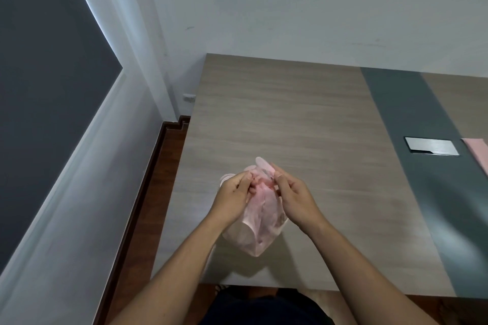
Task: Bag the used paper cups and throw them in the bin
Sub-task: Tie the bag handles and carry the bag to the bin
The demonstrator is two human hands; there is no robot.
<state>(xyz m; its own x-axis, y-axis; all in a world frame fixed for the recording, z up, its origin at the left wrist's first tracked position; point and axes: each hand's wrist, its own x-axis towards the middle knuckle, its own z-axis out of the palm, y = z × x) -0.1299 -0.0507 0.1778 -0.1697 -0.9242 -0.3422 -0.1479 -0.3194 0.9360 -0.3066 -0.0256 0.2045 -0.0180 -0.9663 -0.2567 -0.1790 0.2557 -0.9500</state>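
Left hand [233, 192] and right hand [295, 196] both pinch the translucent pink plastic bag [260, 221]; a silver rectangular plate [431, 146] lies well right.

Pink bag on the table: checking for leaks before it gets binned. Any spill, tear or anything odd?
Nothing stands out. The pink bag sits on the table, the left hand and right hand pinching its gathered top. No tear shows, and no spill on the wood around it; its contents cannot be made out.

Tabletop [290, 113] open beyond bag [260, 221]; wall [290, 8] bounds far edge (metal plate [431, 147] right).
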